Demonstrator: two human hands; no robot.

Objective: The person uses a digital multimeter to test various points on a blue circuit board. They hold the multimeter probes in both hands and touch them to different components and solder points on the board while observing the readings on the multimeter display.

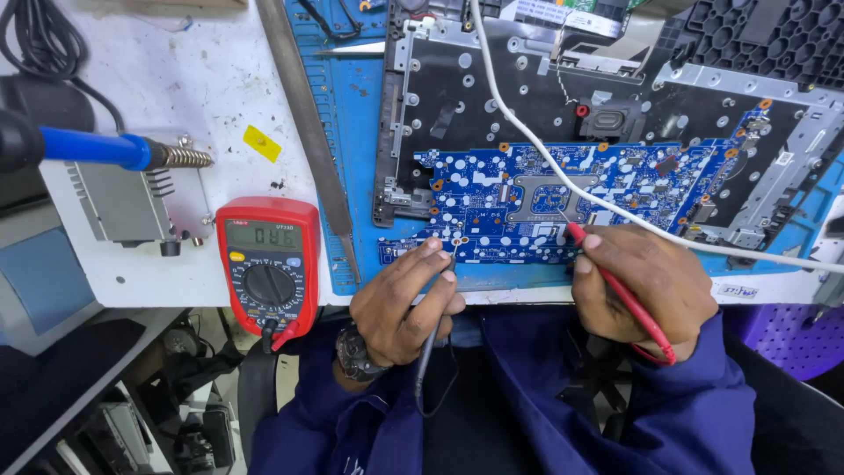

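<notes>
Left hand [400, 303] fingers clamp the black probe [433, 339], right hand [646, 286] fingers clamp the red probe [615, 286] at mid-frame; a slipped tip could bridge contacts on the blue motherboard [563, 207].

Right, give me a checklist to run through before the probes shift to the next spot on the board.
1. Red probe gripped in right hand: ok.
2. Black probe gripped in left hand: ok.
3. Red tip on the board near the metal frame: ok.
4. Black tip touching the board's lower edge: cannot tell, fingers hide it.
5. Meter display lit and facing the person: ok.
6. White cable clear of the board: not ok, it crosses it.
</notes>
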